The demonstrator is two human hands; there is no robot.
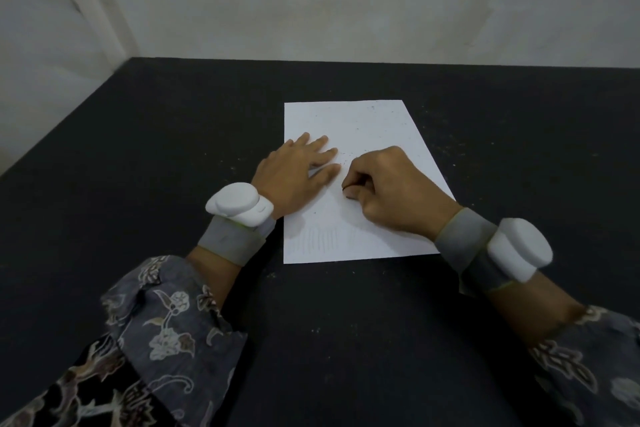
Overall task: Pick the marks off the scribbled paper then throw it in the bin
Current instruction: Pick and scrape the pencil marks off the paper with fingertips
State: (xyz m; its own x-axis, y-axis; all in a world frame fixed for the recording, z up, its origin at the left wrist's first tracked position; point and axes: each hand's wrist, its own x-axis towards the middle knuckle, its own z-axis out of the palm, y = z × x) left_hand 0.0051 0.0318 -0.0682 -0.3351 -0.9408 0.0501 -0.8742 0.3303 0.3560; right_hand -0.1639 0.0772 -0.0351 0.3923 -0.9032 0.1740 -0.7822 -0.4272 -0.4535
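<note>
**Ana:** White paper (pixel 360 135) lies flat on the black table (pixel 173 149), a little right of the middle, with its short edge toward the person. Where are the hands?

**Budi:** The left hand (pixel 294 177) lies flat on the left half of the sheet, fingers straight and a little spread, and it presses the paper down. The right hand (pixel 391 191) rests on the right half. Its fingers are curled, and the thumb and first finger seem to pinch something small and dark at the tip. I cannot tell what that thing is.

**Ana:** So the step is to rub or pick the marks off?

**Budi:** I think so. Faint grey scribbles (pixel 325 236) are near the bottom edge, and small dark specks (pixel 346 158) lie between the two hands.

**Ana:** How to do it well?

**Budi:** In my opinion, the left hand should hold the sheet close to the working place, so the paper does not slide or wrinkle. The right hand should use short, light strokes, going away from the holding hand. Too hard pressure may tear the sheet.

**Ana:** And the bin?

**Budi:** No bin is in view. I judge that the scribbles at the bottom are not yet removed.
</note>
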